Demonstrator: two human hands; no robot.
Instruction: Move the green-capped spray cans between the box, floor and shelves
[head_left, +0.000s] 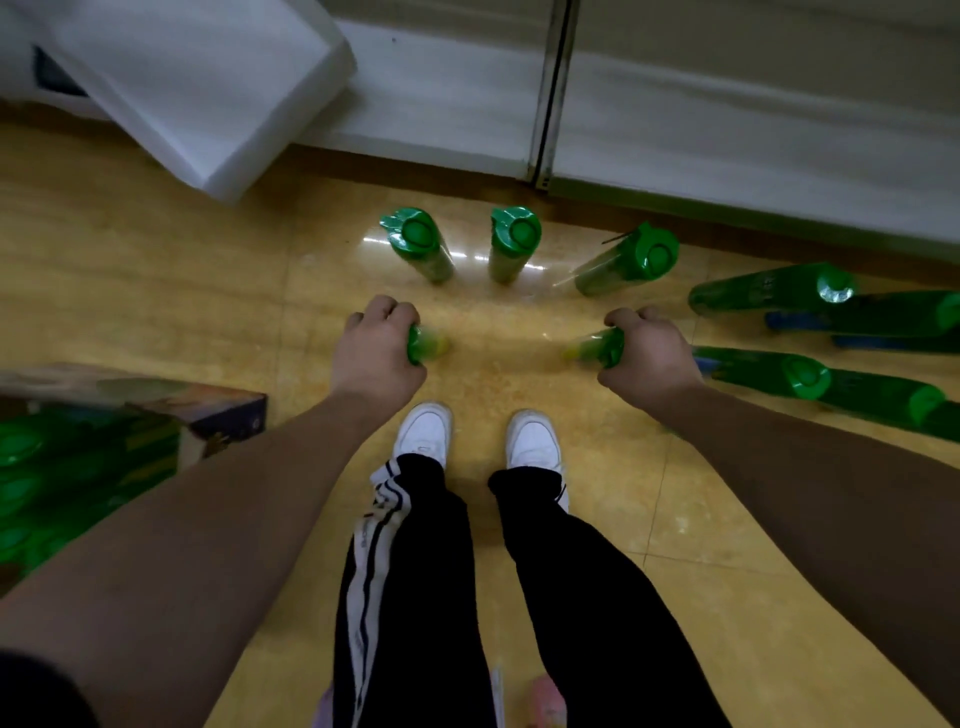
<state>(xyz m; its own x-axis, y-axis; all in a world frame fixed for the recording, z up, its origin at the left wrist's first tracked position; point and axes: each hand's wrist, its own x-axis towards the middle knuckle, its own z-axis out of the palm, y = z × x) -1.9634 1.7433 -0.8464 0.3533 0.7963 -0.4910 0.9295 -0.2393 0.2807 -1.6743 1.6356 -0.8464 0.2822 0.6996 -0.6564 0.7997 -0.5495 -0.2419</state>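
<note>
Ahead of your white shoes (534, 441) three green-capped cans stand in a row on the yellow tiled floor (156, 270): a left can (418, 243), a middle can (513, 241) and a right can (631, 260). To your right, more green cans (779, 291) crowd together near the white cabinet (727, 104). At your left an open carton (130, 436) holds further green caps, and a white foam sheet (208, 88) leans beyond it.

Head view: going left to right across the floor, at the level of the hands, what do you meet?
Open cardboard box of green-capped bottles → left hand gripping a green bottle → right hand gripping another green bottle → row of green plastic bottles standing on the tiles.
</note>
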